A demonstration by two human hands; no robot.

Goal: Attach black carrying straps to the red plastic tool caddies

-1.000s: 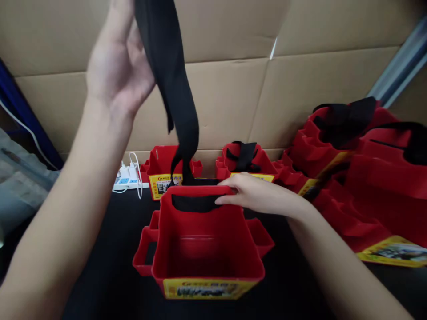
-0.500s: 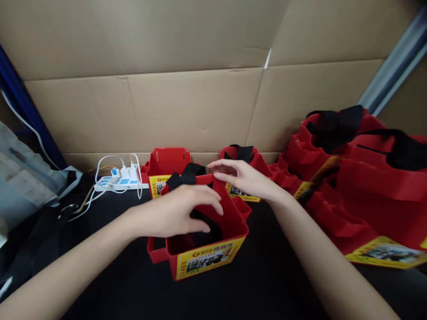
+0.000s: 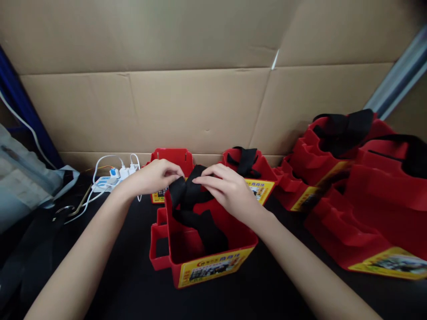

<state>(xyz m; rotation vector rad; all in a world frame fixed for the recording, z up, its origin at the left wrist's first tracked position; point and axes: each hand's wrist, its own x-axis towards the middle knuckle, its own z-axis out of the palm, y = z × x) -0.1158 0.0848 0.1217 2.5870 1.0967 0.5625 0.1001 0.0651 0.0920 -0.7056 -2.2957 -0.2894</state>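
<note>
A red plastic tool box (image 3: 183,245) with side pockets and a yellow printed label (image 3: 213,269) sits in front of me. Its black webbing strap (image 3: 187,191) is looped at the far wall, and the strap's tail (image 3: 211,229) lies down inside the box. My left hand (image 3: 154,175) pinches the strap at the box's far left corner. With fingertips closed on the same strap, my right hand (image 3: 230,191) reaches over the right side of the box and hides part of the rim there.
Two more red boxes stand behind, one box (image 3: 173,155) at left and one (image 3: 263,166) at right. Larger red boxes (image 3: 376,178) crowd the right side. A white power strip (image 3: 103,183) with cables lies left. A cardboard wall (image 3: 200,111) closes off the back.
Both hands have moved to the strap at the far wall and closed on it. The left hand has left the box's interior. The strap's tail inside shows more now.
</note>
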